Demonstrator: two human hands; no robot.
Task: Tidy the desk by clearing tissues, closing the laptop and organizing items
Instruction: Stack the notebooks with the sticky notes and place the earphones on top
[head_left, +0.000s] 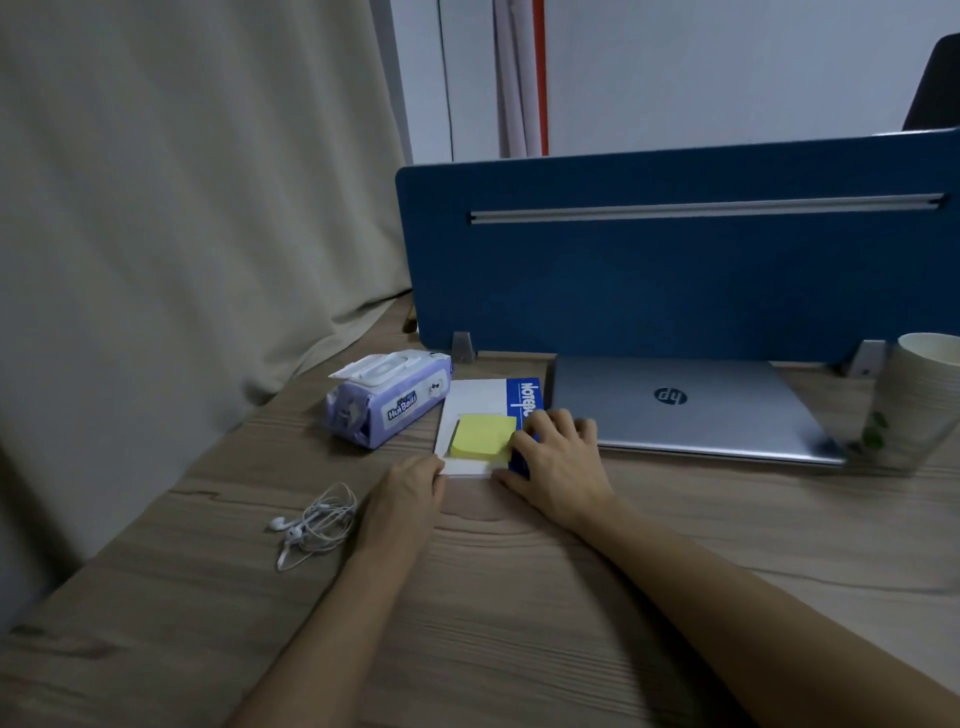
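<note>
Squaring flat notepad (475, 400), both hands (558, 462)

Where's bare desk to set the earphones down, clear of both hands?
Bare wood lies in front of the closed laptop, between right hand and paper cup, and nearer, between the forearms. It is crowded around wipes pack, notepad and sticky notes.

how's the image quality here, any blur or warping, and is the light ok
Head view: dim, flat indoor light with a bluish cast and no hard glare; the paper cup at the right edge is smeared by blur; wide-angle distortion bows the blue divider and stretches the forearms near the bottom; the laptop logo and the notepad under both hands stay readable.
</note>
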